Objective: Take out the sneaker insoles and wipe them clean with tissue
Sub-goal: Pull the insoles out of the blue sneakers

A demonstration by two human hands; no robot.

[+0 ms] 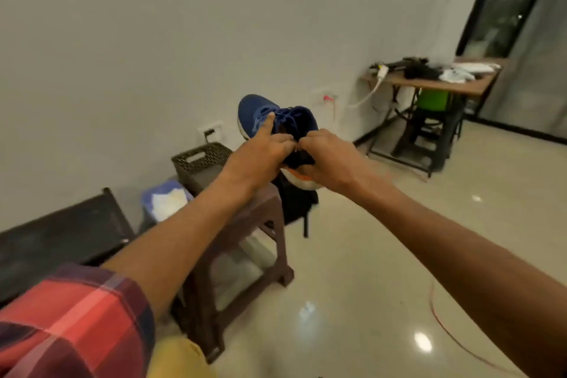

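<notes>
sleeve [70,325]: red plaid, lower left, nearest to us; both forearms bare, reaching fwd.
floor [368,255]: pale, glossy; thin red cord [445,325] lies across it at right.
stool [245,242]: brown, standing on the floor under the left forearm.
bench [61,233]: dark, at left, along the wall [122,40].
tub [167,193]: blue, just right of the bench, w/ white stuff inside; too blurred for us to say what.
basket [199,159]: dark, perforated, just beyond the tub, vs. the wall.
left grip [264,150]: on the left side of the sneaker [257,107]; index finger straight along the laces, other fingers curled at the collar. We read it as clamped on the sneaker.
right grip [328,159]: fingers curled round the heel end, clamped on the sneaker; its knuckles sit just beside the left grip.
sneaker: blue, held in the air by both grips above the stool's far end, toe pointing away; white sole w/ orange shows under the right grip. Inside hidden from us by the grips.
bag [294,202]: black, behind the stool, below the sneaker.
surface [429,84]: far right, wooden top on dark legs, carrying cables & white items; green obj [432,100] beneath it.
</notes>
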